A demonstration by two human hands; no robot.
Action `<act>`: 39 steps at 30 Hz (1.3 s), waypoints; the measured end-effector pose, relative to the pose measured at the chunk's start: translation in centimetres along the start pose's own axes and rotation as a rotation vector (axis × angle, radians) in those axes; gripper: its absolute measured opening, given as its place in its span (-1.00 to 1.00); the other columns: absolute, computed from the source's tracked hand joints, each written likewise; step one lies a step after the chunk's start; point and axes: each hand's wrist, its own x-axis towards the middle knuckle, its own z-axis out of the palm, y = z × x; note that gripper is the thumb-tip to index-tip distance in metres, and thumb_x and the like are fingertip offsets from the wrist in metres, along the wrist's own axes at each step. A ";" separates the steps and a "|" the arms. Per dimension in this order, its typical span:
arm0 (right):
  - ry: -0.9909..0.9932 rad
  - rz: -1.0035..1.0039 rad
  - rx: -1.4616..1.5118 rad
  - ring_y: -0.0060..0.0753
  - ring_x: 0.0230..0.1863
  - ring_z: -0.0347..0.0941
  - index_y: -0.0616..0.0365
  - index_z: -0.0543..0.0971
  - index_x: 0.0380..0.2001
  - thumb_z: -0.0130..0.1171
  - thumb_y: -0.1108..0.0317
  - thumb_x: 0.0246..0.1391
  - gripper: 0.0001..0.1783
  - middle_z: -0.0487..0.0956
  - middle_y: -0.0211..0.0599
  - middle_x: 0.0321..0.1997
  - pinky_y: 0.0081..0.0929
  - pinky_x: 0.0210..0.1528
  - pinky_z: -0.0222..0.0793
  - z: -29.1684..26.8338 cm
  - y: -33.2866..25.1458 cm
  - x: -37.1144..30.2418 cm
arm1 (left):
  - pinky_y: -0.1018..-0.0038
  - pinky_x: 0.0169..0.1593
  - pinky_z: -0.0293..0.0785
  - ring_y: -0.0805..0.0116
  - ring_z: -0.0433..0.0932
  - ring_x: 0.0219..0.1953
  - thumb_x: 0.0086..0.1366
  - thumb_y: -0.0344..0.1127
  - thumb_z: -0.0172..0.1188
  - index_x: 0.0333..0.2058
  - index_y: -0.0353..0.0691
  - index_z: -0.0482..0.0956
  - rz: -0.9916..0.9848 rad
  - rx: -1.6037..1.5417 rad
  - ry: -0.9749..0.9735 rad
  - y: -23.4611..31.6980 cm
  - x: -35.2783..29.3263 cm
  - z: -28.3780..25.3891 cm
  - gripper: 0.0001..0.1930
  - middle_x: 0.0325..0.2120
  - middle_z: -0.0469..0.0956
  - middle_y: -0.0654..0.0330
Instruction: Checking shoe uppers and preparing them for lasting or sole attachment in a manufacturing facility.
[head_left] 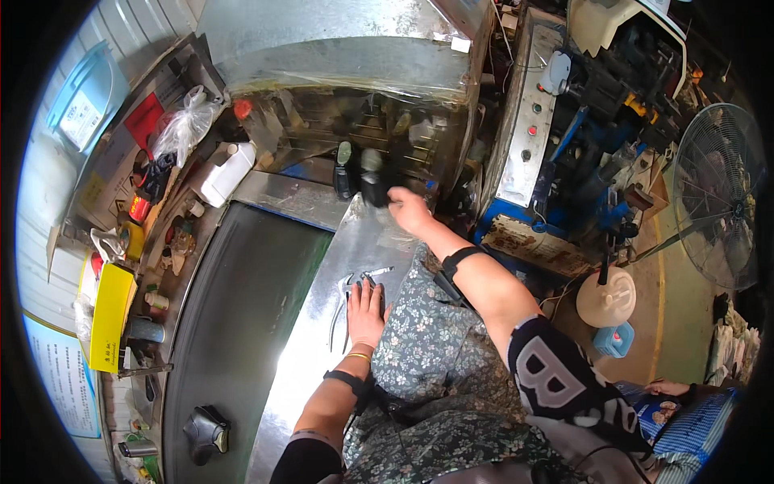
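My right hand [411, 211] reaches forward, its curled fingers against a dark, blurred boot [373, 189] with a greyish top end. Just left of it another black boot [343, 179] stands upright at the front of the machine opening. My left hand [367, 316] lies with its fingers stretched out on the shiny metal table [310, 355], touching a pair of metal pincers [339, 315]. The pincers are partly hidden under the fingertips. A black ankle boot [205, 431] sits apart on the dark conveyor belt [242, 298], at the lower left.
A metal-hooded machine [347, 48] stands ahead. On the left shelf are a white jug [224, 173], a yellow box [113, 316] and a blue bucket [87, 97]. To the right are a control panel [528, 121], a large fan [717, 194] and another person's hand [667, 388].
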 end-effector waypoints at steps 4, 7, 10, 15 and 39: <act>-0.550 0.006 0.103 -0.27 -0.12 0.60 0.23 0.54 0.02 0.28 0.19 0.10 -0.53 0.65 -0.06 -0.11 -0.34 -0.06 0.49 1.1 -5.6 -7.0 | -0.01 0.34 0.03 -0.15 0.03 0.39 0.27 0.00 0.13 0.20 -0.14 0.39 -0.059 0.010 0.019 -1.6 -2.7 -0.3 -0.41 0.33 0.19 0.01; -0.615 -0.119 0.062 -0.08 0.08 0.52 0.16 0.54 0.02 0.26 0.25 0.10 -0.57 0.60 -0.07 0.00 -0.23 0.11 0.41 -8.0 -9.5 -16.4 | 0.00 0.35 0.05 -0.15 0.06 0.38 0.21 -0.08 0.19 0.20 -0.16 0.38 0.025 0.049 0.013 -2.0 -2.0 0.9 -0.40 0.32 0.22 0.01; -0.526 -0.344 -0.079 -0.01 0.45 0.07 0.13 0.52 0.05 0.22 0.21 0.12 -0.55 0.33 -0.08 0.34 -0.09 0.39 0.11 -12.1 -10.1 -26.5 | 0.02 0.44 -0.13 -0.14 0.02 0.40 0.24 -0.36 -0.01 0.23 -0.20 0.35 0.076 0.019 -0.090 -4.0 -1.6 1.6 -0.46 0.32 0.20 -0.07; -0.693 -0.359 0.080 0.08 0.53 -0.23 0.10 0.46 0.15 0.31 0.27 -0.05 -0.37 -0.01 -0.13 0.53 0.12 0.38 -0.03 -13.5 -9.0 -33.4 | 0.29 0.31 0.18 0.13 0.32 0.23 0.38 -0.24 0.06 0.19 -0.40 0.36 -0.206 -0.507 -0.201 -5.9 0.5 -3.0 -0.52 0.19 0.37 -0.01; -0.317 -0.232 0.374 -0.03 -0.19 0.51 0.23 0.59 -0.43 0.19 0.41 -0.01 -0.90 0.61 -0.04 -0.30 -0.21 -0.11 0.41 -14.0 -3.8 -36.2 | 0.16 0.13 0.39 0.04 0.58 -0.07 0.16 -0.25 0.22 -0.17 -0.29 0.63 0.715 -0.327 -0.423 22.8 -3.2 -6.8 -0.69 -0.21 0.64 0.01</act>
